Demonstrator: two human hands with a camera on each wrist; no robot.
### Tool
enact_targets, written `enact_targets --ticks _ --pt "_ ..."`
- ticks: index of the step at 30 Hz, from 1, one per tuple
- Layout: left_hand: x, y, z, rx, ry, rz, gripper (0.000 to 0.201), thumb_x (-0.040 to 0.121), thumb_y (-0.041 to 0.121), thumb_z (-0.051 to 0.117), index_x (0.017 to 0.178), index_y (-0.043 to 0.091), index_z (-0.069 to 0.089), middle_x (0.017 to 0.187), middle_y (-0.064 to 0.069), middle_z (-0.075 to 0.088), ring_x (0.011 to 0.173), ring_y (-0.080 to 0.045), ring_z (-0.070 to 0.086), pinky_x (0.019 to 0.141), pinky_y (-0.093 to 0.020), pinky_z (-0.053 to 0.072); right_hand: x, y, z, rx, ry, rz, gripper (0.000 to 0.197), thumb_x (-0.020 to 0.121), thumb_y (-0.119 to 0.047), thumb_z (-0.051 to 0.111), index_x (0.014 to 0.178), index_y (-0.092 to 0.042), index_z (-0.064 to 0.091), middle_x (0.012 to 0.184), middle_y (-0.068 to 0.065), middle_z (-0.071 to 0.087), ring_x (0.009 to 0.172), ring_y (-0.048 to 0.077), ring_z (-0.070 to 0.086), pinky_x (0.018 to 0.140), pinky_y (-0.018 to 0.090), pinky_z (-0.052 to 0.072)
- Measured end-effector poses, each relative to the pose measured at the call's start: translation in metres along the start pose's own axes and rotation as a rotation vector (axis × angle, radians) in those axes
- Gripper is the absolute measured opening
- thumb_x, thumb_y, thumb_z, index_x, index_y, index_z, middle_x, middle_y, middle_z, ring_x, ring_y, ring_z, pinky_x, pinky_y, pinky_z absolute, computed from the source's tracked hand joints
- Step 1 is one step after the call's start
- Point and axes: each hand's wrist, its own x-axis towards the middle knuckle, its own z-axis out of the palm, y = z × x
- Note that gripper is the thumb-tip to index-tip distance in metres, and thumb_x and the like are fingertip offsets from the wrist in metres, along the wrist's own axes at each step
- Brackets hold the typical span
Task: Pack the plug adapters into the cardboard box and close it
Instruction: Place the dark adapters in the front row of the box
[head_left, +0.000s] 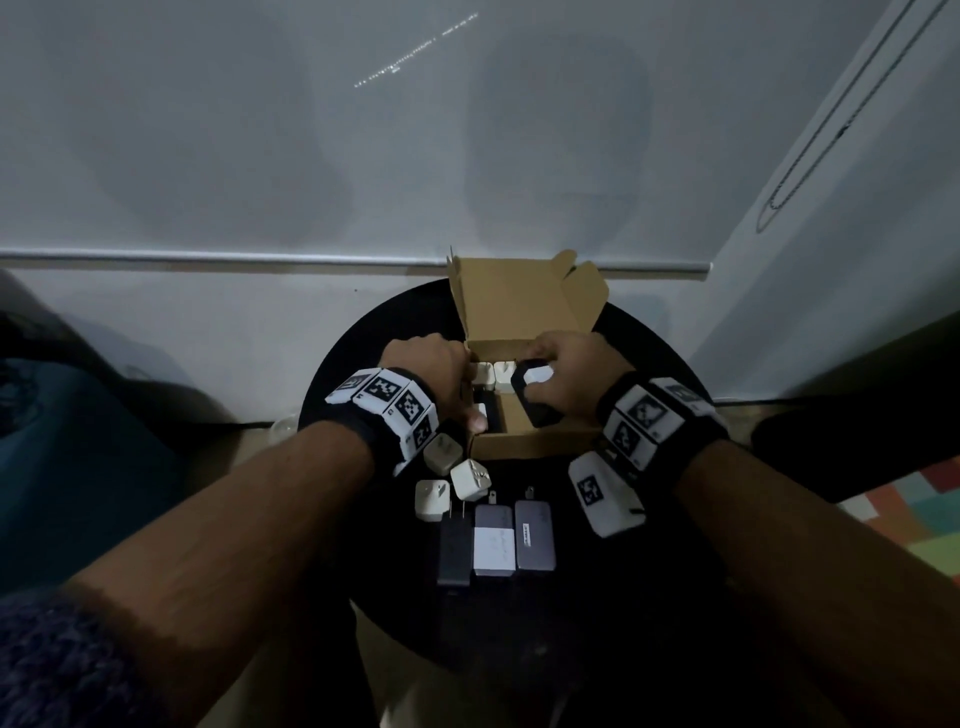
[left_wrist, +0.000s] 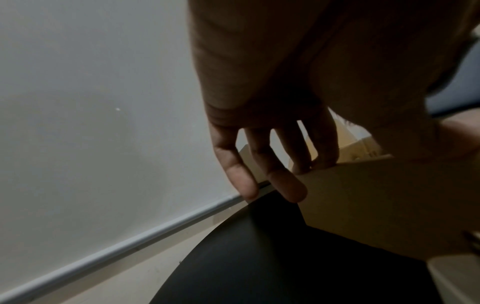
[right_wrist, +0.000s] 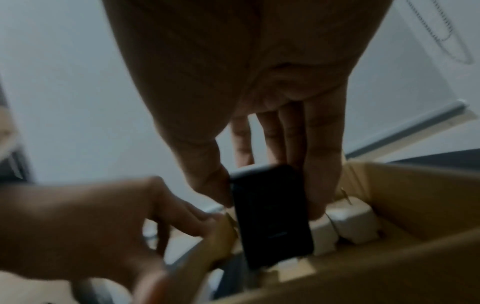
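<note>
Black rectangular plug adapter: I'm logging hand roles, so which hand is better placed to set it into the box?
Right hand: it already grips the black rectangular plug adapter over the open cardboard box; the left hand holds the box's wall.

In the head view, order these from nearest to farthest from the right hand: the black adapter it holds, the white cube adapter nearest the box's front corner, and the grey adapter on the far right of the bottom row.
1. black adapter, in the right hand, over the box.
2. white cube adapter, outside the box's front left corner.
3. grey adapter, bottom row, nearest the person.

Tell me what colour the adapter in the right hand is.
Black, with a white end face; the head view shows the adapter best, gripped by the right hand.
</note>
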Motion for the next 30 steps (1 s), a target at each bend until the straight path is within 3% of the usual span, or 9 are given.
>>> enact_targets --ticks 3,6,9,12,18,23,28,30 --pt "0.001 -0.001 0.002 0.001 0.006 0.009 0.056 0.060 0.068 0.075 0.096 0.028 0.064 0.066 0.008 0.046 0.070 -0.020 0.053 0.064 -0.030 0.039 0.013 -0.002 0.014 -0.105 -0.033 -0.001 0.042 0.074 -0.027 0.071 0.114 -0.021 0.067 0.121 0.001 0.065 0.111 0.022 0.059 0.092 0.029 0.050" --pt "0.001 -0.002 0.003 0.014 0.011 0.023 0.063 0.060 0.069 0.075 0.106 0.027 0.065 0.070 0.006 0.047 0.076 -0.022 0.056 0.066 -0.031 0.038 0.023 -0.004 0.030 -0.150 -0.080 0.006 0.037 0.072 -0.025 0.071 0.106 -0.008 0.070 0.112 0.008 0.068 0.104 0.026 0.062 0.090 0.034 0.054" --pt "0.002 -0.001 0.002 0.005 0.010 0.026 0.063 0.060 0.067 0.076 0.105 0.025 0.065 0.077 0.004 0.052 0.077 -0.022 0.057 0.067 -0.031 0.039 0.027 -0.007 0.041 -0.122 -0.119 0.021 0.036 0.073 -0.024 0.071 0.103 -0.005 0.066 0.107 0.012 0.067 0.100 0.028 0.063 0.086 0.037 0.055" --pt "0.002 -0.001 0.002 0.004 0.012 0.027 0.062 0.060 0.068 0.076 0.105 0.026 0.065 0.078 0.004 0.053 0.076 -0.022 0.056 0.067 -0.031 0.039 0.027 -0.005 0.049 -0.156 -0.112 0.023 0.041 0.077 -0.023 0.070 0.114 -0.009 0.060 0.116 0.010 0.061 0.107 0.027 0.058 0.090 0.037 0.053" --pt "0.003 -0.001 0.004 0.022 0.014 0.031 0.066 0.061 0.070 0.074 0.111 0.028 0.066 0.079 0.004 0.054 0.083 -0.023 0.062 0.067 -0.031 0.040 0.027 -0.005 0.051 -0.181 -0.165 0.027 0.047 0.076 -0.029 0.068 0.120 -0.016 0.058 0.126 0.010 0.057 0.117 0.028 0.054 0.095 0.039 0.050" --pt "0.004 -0.001 0.004 0.032 0.015 0.029 0.067 0.060 0.070 0.074 0.112 0.029 0.065 0.078 0.004 0.052 0.079 -0.023 0.059 0.066 -0.031 0.039 0.024 -0.006 0.048 -0.166 -0.181 0.020 0.041 0.080 -0.029 0.061 0.117 -0.012 0.063 0.121 0.011 0.063 0.113 0.029 0.057 0.095 0.038 0.051" --pt "0.002 0.000 0.004 0.018 0.007 0.020 0.066 0.061 0.070 0.074 0.109 0.026 0.066 0.074 0.004 0.051 0.073 -0.021 0.053 0.066 -0.031 0.039 0.021 -0.003 0.045 -0.140 -0.196 0.041 0.046 0.083 -0.026 0.064 0.124 -0.007 0.055 0.123 0.013 0.059 0.113 0.029 0.057 0.096 0.038 0.050" --pt "0.002 0.000 0.004 0.017 0.009 0.022 0.065 0.061 0.070 0.074 0.108 0.026 0.066 0.073 0.004 0.050 0.072 -0.021 0.053 0.065 -0.031 0.039 0.018 -0.004 0.040 -0.162 -0.217 0.022 0.043 0.083 -0.029 0.065 0.118 -0.006 0.057 0.119 0.013 0.061 0.111 0.029 0.057 0.093 0.036 0.050"
